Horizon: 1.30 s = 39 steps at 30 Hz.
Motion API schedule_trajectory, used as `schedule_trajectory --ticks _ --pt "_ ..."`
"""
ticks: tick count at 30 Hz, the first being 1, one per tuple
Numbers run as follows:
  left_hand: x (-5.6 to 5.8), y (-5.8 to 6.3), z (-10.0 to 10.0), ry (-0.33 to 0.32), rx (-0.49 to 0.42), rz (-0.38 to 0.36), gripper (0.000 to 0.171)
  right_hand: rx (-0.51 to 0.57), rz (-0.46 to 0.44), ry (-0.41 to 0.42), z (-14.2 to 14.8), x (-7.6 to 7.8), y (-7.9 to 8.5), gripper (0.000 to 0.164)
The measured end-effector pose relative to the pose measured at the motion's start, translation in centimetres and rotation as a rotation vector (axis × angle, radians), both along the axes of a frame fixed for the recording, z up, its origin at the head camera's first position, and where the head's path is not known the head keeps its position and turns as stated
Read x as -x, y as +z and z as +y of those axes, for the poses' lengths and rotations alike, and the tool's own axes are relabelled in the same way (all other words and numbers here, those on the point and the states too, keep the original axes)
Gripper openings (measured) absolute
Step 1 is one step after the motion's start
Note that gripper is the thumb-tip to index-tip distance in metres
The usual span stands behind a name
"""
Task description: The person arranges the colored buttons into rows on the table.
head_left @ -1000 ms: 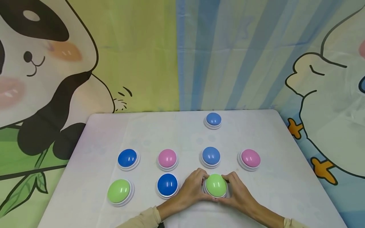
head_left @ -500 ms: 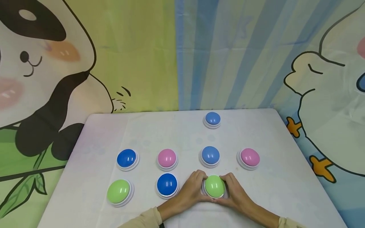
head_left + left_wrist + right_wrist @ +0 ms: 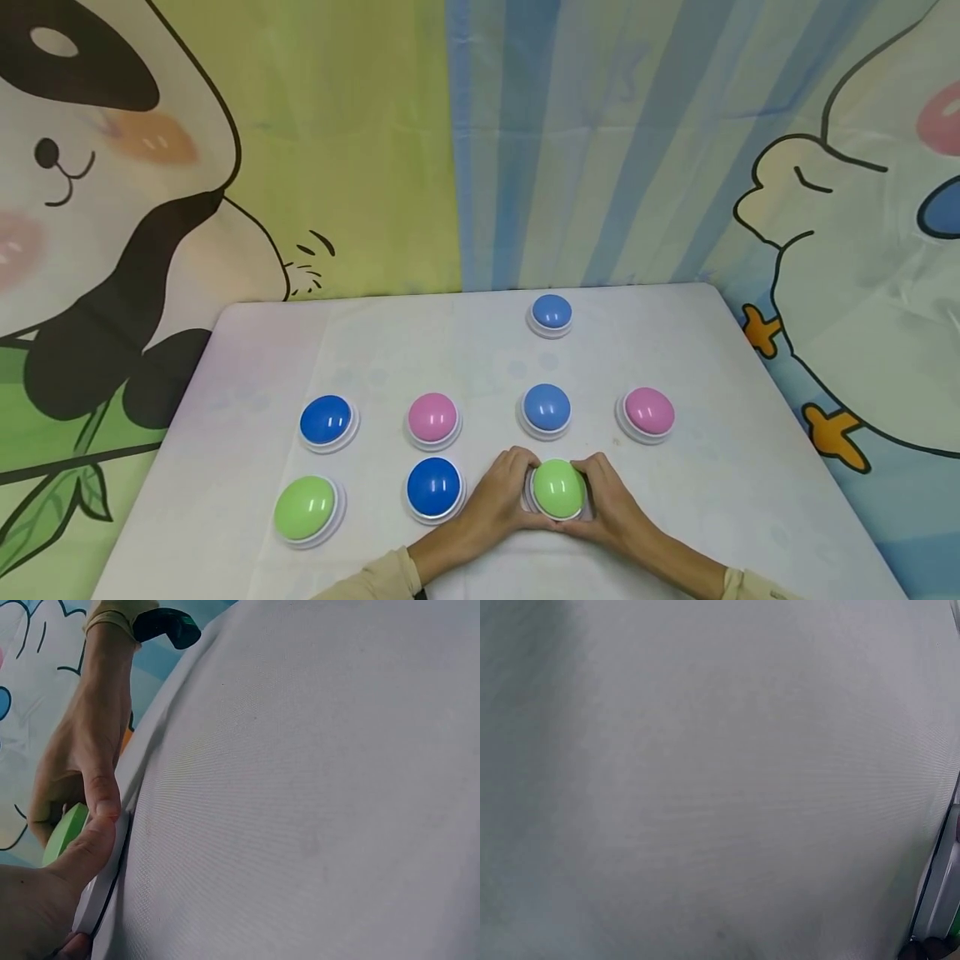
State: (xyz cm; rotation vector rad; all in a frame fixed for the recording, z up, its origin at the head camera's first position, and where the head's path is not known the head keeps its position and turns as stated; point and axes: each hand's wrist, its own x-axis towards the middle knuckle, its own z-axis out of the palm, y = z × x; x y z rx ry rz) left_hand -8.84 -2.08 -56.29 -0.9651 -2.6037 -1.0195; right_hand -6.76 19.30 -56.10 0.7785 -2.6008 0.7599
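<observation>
A push button with a green dome [image 3: 558, 489] and white base sits near the front of the white table, held between both hands. On its left side the left hand [image 3: 501, 493] grips the base, fingers curled round the far side and thumb at the near rim. The right hand [image 3: 617, 508] mirrors this on the right side. In the left wrist view the thumbs of the left hand [image 3: 45, 896] and right hand [image 3: 84, 750] meet at the near edge of the white base [image 3: 105, 881]. The right wrist view catches only part of that base [image 3: 936, 900] at its right edge.
Just left of the hands is a dark blue button [image 3: 433, 487], then another green button [image 3: 304, 508]. Behind stand a dark blue button [image 3: 326, 419], pink button [image 3: 432, 417], lighter blue button [image 3: 547, 407] and pink button [image 3: 649, 412]. One more blue button [image 3: 552, 312] lies farthest back.
The head view has turned slightly, so the table and everything on it appear a little farther left. Both hands keep their grip on the green button, which stays almost in the same place.
</observation>
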Motion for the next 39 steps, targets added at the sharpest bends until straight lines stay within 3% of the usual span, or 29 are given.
schedule_trajectory --ticks 12,39 --pt "-0.19 0.26 0.03 0.005 0.013 0.006 0.077 -0.007 0.008 0.023 -0.14 0.11 0.42 0.079" --pt "-0.59 0.35 0.06 0.006 0.078 0.037 0.074 0.003 -0.044 -0.036 -0.31 -0.56 0.52 0.081"
